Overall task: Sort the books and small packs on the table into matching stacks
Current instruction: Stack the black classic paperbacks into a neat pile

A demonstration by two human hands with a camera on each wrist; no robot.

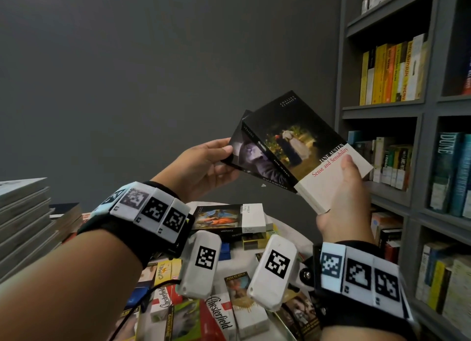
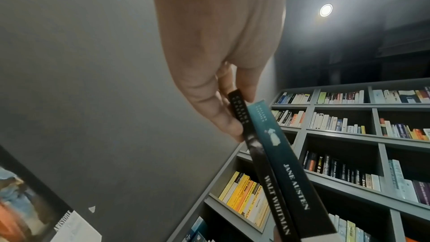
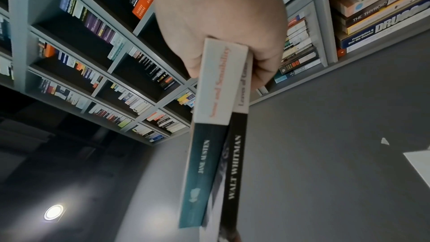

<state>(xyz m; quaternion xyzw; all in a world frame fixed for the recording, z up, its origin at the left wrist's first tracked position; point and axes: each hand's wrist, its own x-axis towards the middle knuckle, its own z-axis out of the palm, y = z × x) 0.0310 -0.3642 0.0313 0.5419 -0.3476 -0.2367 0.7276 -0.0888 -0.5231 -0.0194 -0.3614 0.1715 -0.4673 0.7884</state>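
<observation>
Two paperbacks are held up in the air above the table. The Jane Austen book (image 1: 303, 146) lies on top, its teal spine (image 2: 286, 163) beside the black Walt Whitman spine (image 2: 274, 200). My left hand (image 1: 204, 167) pinches the far corner of the Walt Whitman book (image 1: 257, 162), thumb on the cover. My right hand (image 1: 344, 195) grips the white lower ends of both books (image 3: 221, 80). Below, on the table (image 1: 285, 228), lie an Aristotle book (image 1: 226, 218) and small packs, among them Chesterfield (image 1: 221, 315) and Camel (image 1: 164, 270) ones.
A tall stack of books (image 1: 23, 218) rises at the table's left. A grey bookshelf (image 1: 407, 111) full of books fills the right side, close to my right hand. A plain grey wall (image 1: 153, 72) stands behind.
</observation>
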